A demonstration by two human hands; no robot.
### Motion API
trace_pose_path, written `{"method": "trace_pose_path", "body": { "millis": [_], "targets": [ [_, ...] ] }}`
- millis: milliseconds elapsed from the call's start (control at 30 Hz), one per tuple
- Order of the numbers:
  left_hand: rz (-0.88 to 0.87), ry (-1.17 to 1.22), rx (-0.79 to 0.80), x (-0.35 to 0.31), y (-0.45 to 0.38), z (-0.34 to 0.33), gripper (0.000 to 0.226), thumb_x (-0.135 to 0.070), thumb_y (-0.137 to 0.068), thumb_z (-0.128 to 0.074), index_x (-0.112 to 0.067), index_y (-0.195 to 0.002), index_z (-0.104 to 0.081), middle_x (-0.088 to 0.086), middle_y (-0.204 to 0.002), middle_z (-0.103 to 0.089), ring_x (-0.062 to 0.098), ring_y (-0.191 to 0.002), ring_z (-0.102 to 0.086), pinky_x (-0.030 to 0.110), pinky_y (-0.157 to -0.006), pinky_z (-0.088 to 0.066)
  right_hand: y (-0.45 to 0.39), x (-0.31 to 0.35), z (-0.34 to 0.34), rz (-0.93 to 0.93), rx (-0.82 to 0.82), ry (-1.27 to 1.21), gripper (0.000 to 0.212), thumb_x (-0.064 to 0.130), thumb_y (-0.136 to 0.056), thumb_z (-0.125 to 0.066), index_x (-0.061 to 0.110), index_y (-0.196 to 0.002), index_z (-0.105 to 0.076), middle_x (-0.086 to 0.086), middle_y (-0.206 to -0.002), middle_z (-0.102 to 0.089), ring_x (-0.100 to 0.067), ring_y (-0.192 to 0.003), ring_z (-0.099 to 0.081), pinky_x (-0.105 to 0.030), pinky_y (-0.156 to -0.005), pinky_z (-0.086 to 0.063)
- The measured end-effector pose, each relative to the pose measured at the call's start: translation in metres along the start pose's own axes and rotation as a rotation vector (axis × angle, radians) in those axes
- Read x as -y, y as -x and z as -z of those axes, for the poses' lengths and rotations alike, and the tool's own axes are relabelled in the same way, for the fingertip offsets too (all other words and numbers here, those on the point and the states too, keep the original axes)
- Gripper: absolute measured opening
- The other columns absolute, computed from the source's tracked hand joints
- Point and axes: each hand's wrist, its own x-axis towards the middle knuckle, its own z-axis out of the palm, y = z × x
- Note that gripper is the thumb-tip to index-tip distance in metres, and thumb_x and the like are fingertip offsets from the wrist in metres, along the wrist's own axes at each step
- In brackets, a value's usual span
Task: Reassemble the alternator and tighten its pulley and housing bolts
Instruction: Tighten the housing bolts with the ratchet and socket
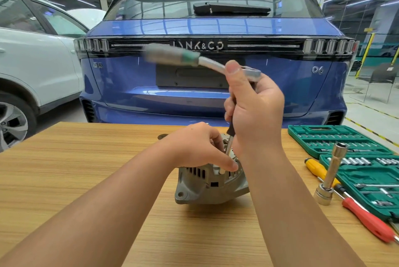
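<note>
A grey metal alternator (205,187) stands on the wooden table (86,180) in the middle of the view. My left hand (200,146) rests on its top and pinches the lower end of a thin extension bar (229,143) at a housing bolt. My right hand (254,111) grips the upper part of that upright bar, thumb up against the head of a ratchet wrench (248,71). The ratchet's handle (170,54) points left and is motion-blurred.
At the right lies an open green socket set case (336,139). In front of it stands a long socket on an adapter (330,178), with a yellow-handled screwdriver (317,169) and a red-handled one (367,219). A blue car (216,94) is parked behind the table, a white one (32,61) left.
</note>
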Motion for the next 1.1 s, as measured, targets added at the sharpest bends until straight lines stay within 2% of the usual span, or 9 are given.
{"method": "trace_pose_path", "body": {
  "millis": [100, 167, 333, 500, 600, 700, 833, 1000, 1100],
  "targets": [
    [-0.002, 0.012, -0.003, 0.001, -0.001, 0.0, 0.041, -0.068, -0.062, -0.081, -0.036, -0.084, -0.066, -0.029, -0.061, -0.06, 0.002, -0.065, -0.06, 0.025, -0.057, -0.044, -0.004, 0.001, 0.005, -0.076, 0.005, 0.024, 0.022, 0.027, -0.098, -0.068, 0.01, -0.091, -0.056, -0.002, -0.064, -0.043, -0.015, -0.051, -0.034, -0.029, -0.047, -0.032],
    [-0.005, 0.018, -0.011, 0.003, -0.002, 0.0, 0.041, -0.068, -0.061, -0.082, -0.035, -0.081, -0.067, -0.027, -0.061, -0.061, 0.0, -0.062, -0.06, 0.027, -0.058, -0.045, -0.005, 0.003, 0.006, -0.127, 0.115, -0.094, 0.009, 0.016, -0.1, -0.064, 0.016, -0.107, -0.058, 0.001, -0.07, -0.05, -0.013, -0.053, -0.041, -0.026, -0.051, -0.037],
    [-0.018, 0.034, 0.009, 0.001, 0.0, 0.002, 0.051, -0.07, -0.05, -0.076, -0.031, -0.082, -0.069, -0.016, -0.064, -0.062, 0.004, -0.06, -0.059, 0.034, -0.063, -0.052, 0.002, -0.005, -0.001, 0.155, 0.224, -0.008, 0.039, 0.0, -0.1, -0.055, 0.03, -0.124, -0.057, 0.004, -0.074, -0.051, -0.013, -0.057, -0.046, -0.026, -0.05, -0.042],
    [-0.016, 0.056, 0.01, 0.0, 0.004, 0.002, 0.057, -0.068, -0.048, -0.076, -0.028, -0.087, -0.07, -0.008, -0.072, -0.068, 0.011, -0.063, -0.063, 0.036, -0.066, -0.053, 0.007, 0.0, -0.003, 0.057, 0.256, -0.077, 0.039, 0.011, -0.086, -0.052, 0.035, -0.116, -0.063, 0.004, -0.075, -0.056, -0.018, -0.061, -0.044, -0.029, -0.054, -0.04],
    [-0.006, 0.079, -0.004, 0.002, 0.003, 0.001, 0.042, -0.07, -0.046, -0.077, -0.051, -0.081, -0.063, -0.025, -0.069, -0.066, -0.006, -0.06, -0.061, 0.025, -0.061, -0.053, 0.003, 0.009, -0.002, -0.123, 0.3, -0.207, 0.035, 0.016, -0.09, -0.044, 0.028, -0.117, -0.063, -0.016, -0.084, -0.048, -0.023, -0.059, -0.041, -0.031, -0.051, -0.032],
    [-0.03, 0.09, 0.002, 0.001, 0.005, 0.001, 0.039, -0.067, -0.052, -0.081, -0.067, -0.077, -0.052, -0.037, -0.081, -0.059, -0.018, -0.071, -0.057, 0.024, -0.068, -0.054, 0.001, 0.01, 0.002, -0.215, 0.306, -0.289, 0.035, 0.027, -0.104, -0.031, 0.023, -0.12, -0.063, -0.015, -0.081, -0.049, -0.023, -0.059, -0.043, -0.024, -0.05, -0.035],
    [-0.012, 0.077, -0.021, 0.002, 0.002, 0.0, 0.037, -0.065, -0.056, -0.083, -0.052, -0.083, -0.062, -0.025, -0.073, -0.066, -0.01, -0.062, -0.061, 0.03, -0.065, -0.052, 0.002, 0.008, 0.0, -0.186, 0.284, -0.245, 0.032, 0.043, -0.087, -0.064, 0.021, -0.11, -0.063, -0.006, -0.079, -0.052, -0.02, -0.06, -0.043, -0.028, -0.053, -0.035],
    [0.007, 0.02, 0.004, 0.002, 0.0, 0.0, 0.05, -0.074, -0.052, -0.078, -0.036, -0.083, -0.068, -0.026, -0.062, -0.061, 0.003, -0.064, -0.061, 0.026, -0.058, -0.045, 0.0, 0.004, 0.002, -0.061, -0.003, -0.054, 0.027, 0.028, -0.093, -0.073, 0.01, -0.08, -0.059, -0.003, -0.063, -0.04, -0.025, -0.053, -0.025, -0.036, -0.046, -0.024],
    [0.0, 0.018, -0.012, 0.004, -0.001, 0.0, 0.043, -0.074, -0.056, -0.079, -0.039, -0.078, -0.066, -0.027, -0.06, -0.06, -0.001, -0.06, -0.059, 0.026, -0.057, -0.042, -0.005, 0.003, 0.008, -0.113, 0.104, -0.053, 0.02, 0.025, -0.094, -0.069, 0.014, -0.083, -0.057, -0.001, -0.066, -0.047, -0.015, -0.052, -0.037, -0.029, -0.05, -0.034]
  ]
}}
